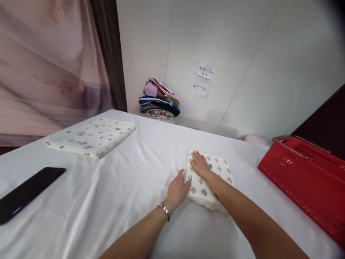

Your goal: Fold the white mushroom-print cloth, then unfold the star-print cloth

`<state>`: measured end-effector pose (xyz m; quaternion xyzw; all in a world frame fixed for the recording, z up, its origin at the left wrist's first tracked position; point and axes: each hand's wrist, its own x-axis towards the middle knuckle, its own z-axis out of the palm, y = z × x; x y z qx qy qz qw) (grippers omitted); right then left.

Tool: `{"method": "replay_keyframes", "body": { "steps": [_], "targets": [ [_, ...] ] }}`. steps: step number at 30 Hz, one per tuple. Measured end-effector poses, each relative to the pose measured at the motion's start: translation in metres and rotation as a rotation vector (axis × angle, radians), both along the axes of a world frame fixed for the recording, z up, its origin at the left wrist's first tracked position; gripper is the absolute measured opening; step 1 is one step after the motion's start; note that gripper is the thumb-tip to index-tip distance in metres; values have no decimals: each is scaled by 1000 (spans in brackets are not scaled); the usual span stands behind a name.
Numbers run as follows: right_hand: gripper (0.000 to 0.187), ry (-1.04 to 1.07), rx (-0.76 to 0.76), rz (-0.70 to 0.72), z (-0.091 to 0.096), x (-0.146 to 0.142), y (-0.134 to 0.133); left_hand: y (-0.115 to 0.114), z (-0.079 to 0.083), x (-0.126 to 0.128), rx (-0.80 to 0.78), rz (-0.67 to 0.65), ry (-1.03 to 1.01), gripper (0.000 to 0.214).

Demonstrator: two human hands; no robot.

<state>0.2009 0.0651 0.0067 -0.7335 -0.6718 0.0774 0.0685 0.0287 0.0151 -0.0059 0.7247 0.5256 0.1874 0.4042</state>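
Note:
A folded white cloth [223,168] with grey, blue and green mushroom prints lies on the white-covered table [151,169], right of the middle. My right hand [199,163] rests flat on its top near the upper left corner, fingers stretched out. At the cloth's left edge is my left hand [176,189], thumb on top and fingers along the side, taking hold of the layers. A metal bracelet [165,211] is on the left wrist. The undersides of the fingers are hidden.
Another folded white cloth [94,136] with dark leaf-like prints lies at the far left, behind a black flat device [28,192]. A red plastic basket [304,183] stands at the right. Beyond the table's far edge, folded textiles [159,100] are stacked against the wall.

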Motion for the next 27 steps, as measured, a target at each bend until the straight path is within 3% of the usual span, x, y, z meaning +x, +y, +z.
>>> {"method": "replay_keyframes", "body": {
  "steps": [6,10,14,19,22,27],
  "targets": [
    [54,22,-45,-57,17,32,-10,-2,3,-3,-25,-9,-44,57],
    [53,-74,25,-132,2,64,-28,0,6,-2,-38,5,-13,54],
    [53,-118,34,-156,-17,75,-32,1,7,0,-14,-15,-10,43],
    [53,-53,0,-129,-9,77,-32,-1,8,-3,23,-47,-33,34],
    [51,-36,28,-144,-3,92,-44,-2,10,-4,37,-54,-52,31],
    [56,34,176,-309,-23,125,-79,-1,11,-3,20,-66,-43,27]
  ]
}}
